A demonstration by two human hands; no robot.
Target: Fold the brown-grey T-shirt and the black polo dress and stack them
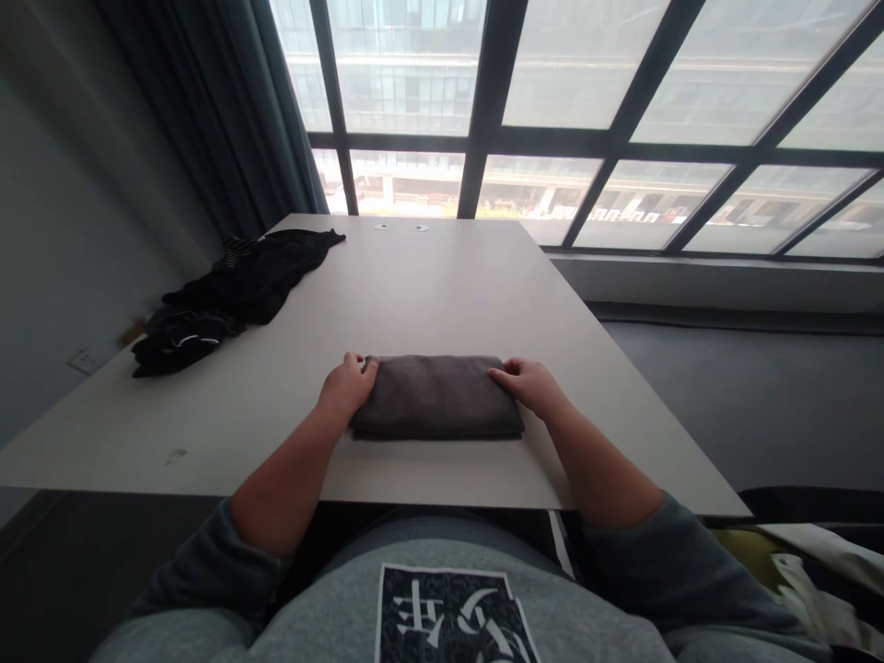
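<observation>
Leftward, black clothing (273, 276) lies apart; left fingers (374, 369) and right fingers (499, 376) pinch folded cloth (438, 398)

A person's bare forearms (290, 474) angle forward and inward, left hand (349, 382) and right hand (530, 382) apart at matching height, thumbs (373, 369) pinching toward bent fingers (354, 359).

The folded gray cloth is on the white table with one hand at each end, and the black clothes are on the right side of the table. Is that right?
Not quite: the black clothes are on the left side of the white table, as the head view shows. The folded gray cloth does have the left hand at one end and the right hand at the other.
</observation>
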